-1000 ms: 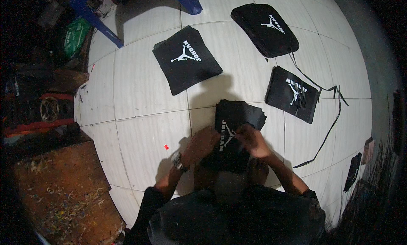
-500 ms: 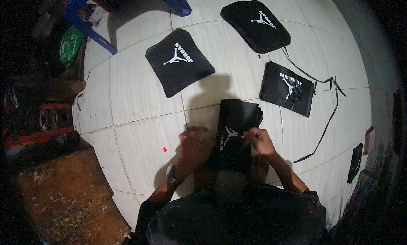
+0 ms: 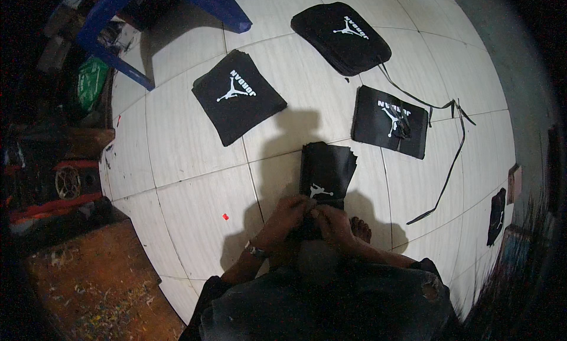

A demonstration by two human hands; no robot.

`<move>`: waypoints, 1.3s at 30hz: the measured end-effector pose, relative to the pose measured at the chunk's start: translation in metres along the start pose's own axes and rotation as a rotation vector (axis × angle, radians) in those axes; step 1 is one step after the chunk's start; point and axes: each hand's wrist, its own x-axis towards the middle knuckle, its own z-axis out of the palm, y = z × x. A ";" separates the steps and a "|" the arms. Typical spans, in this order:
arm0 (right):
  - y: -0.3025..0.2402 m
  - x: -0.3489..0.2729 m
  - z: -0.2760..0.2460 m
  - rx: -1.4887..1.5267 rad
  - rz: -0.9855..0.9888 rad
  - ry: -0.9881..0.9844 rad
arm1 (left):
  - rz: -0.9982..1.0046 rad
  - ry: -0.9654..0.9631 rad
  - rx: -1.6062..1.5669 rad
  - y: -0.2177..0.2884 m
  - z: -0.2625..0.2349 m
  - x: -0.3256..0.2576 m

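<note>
A stack of black fabric pieces (image 3: 326, 164) with a white printed figure lies in front of me, its far edges uneven like fanned layers. Over the near part of this stack, my left hand (image 3: 287, 218) and my right hand (image 3: 334, 225) meet with fingertips almost touching. The fingers of both are pinched together. Whatever is between them is too small and dark to make out. Shadow and my hands hide the near end of the stack. My bare foot (image 3: 361, 229) shows just right of my right hand.
Other printed black piles lie on the tiled floor (image 3: 195, 193): one square (image 3: 248, 113), one rounded (image 3: 319, 31), one rectangular (image 3: 378, 134). Thin black strips (image 3: 455, 152) trail at the right. A blue plastic stool (image 3: 236, 19) stands far left, a stained wooden board (image 3: 88, 270) near left.
My right hand has moved left and nearer to me, and my left hand has come right to meet it. The whole view has shifted slightly.
</note>
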 end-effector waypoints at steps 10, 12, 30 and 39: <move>0.022 0.011 -0.014 0.900 0.574 -0.181 | 0.266 -0.121 0.321 0.054 0.001 -0.010; 0.016 0.009 -0.020 0.637 0.419 -0.193 | 0.284 -0.155 0.497 0.050 -0.011 -0.006; 0.023 0.091 -0.027 -0.773 -0.482 0.111 | 0.310 0.423 0.723 -0.020 -0.004 0.032; 0.087 0.093 -0.010 -0.213 -0.539 0.134 | 0.451 0.325 1.407 0.000 -0.023 0.082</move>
